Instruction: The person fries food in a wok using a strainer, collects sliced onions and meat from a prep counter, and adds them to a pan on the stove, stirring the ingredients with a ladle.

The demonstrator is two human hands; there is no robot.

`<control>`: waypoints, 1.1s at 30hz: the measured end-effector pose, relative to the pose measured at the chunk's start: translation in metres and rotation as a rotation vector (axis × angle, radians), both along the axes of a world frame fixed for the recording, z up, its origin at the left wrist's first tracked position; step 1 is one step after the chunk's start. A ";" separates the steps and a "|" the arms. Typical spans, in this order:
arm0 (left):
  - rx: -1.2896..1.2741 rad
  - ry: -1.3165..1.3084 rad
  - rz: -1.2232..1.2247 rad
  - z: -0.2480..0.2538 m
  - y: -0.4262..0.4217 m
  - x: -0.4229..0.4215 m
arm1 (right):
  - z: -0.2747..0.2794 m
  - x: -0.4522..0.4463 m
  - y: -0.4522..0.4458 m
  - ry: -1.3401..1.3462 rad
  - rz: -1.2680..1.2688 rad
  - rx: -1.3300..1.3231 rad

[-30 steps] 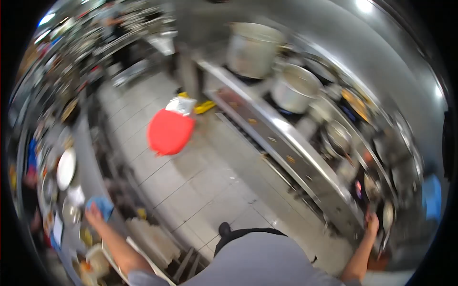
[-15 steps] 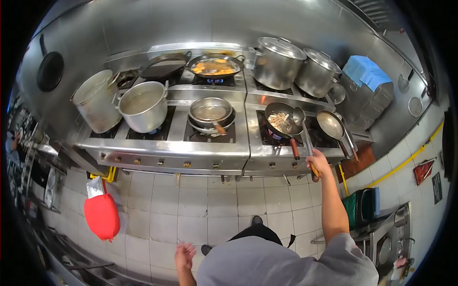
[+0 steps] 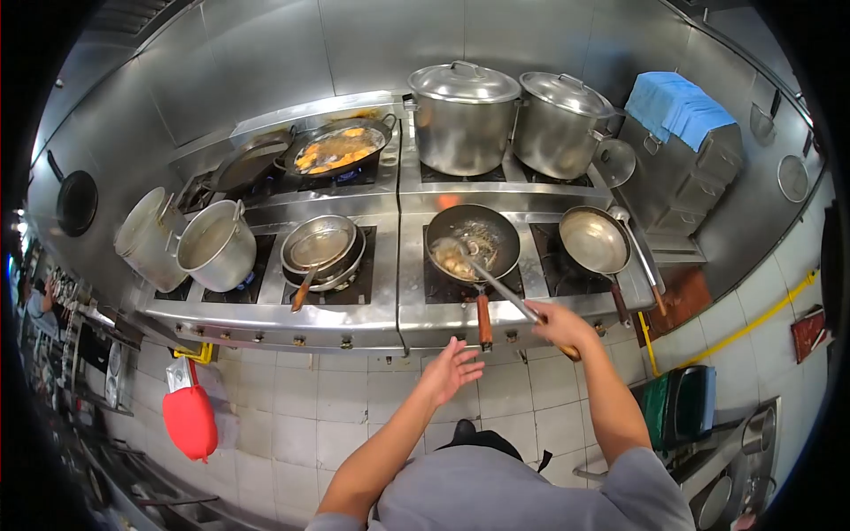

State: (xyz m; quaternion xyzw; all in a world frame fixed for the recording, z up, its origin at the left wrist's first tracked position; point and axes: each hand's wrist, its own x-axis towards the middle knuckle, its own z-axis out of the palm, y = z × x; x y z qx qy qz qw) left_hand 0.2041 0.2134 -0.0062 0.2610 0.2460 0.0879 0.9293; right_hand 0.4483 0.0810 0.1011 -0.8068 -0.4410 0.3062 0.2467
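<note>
My right hand (image 3: 565,324) is closed around the long handle of a ladle (image 3: 506,290). The ladle's bowl lies inside a dark frying pan (image 3: 506,237), among pieces of food at its left side. This pan sits on a front burner, its reddish wooden handle (image 3: 484,323) pointing toward me. Just below and left of that handle, my left hand (image 3: 452,372) hangs in the air with fingers spread, holding nothing. To the right, a second pan (image 3: 595,241) rests on the neighbouring burner, with another ladle (image 3: 639,257) beside it.
Two lidded stockpots (image 3: 465,133) stand behind the frying pan. A wide pan of frying food (image 3: 343,150) is over a flame at the back left. Strainers (image 3: 320,248) and a large open pot (image 3: 212,252) occupy the left burners. A green bin (image 3: 651,416) stands on the floor at right.
My left hand has risen from beside my body toward the frying pan's handle. The ladle's bowl has moved from the pan's right rim to its left side. The view has shifted.
</note>
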 end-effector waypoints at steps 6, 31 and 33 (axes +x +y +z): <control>-0.118 -0.067 0.001 -0.009 0.002 0.071 | 0.031 0.012 -0.069 -0.084 0.147 0.009; -0.163 0.134 0.086 -0.012 0.035 0.069 | -0.061 0.009 0.012 0.123 -0.096 0.090; -0.171 0.114 0.047 -0.017 0.041 0.066 | -0.040 -0.006 0.001 0.314 -0.092 0.092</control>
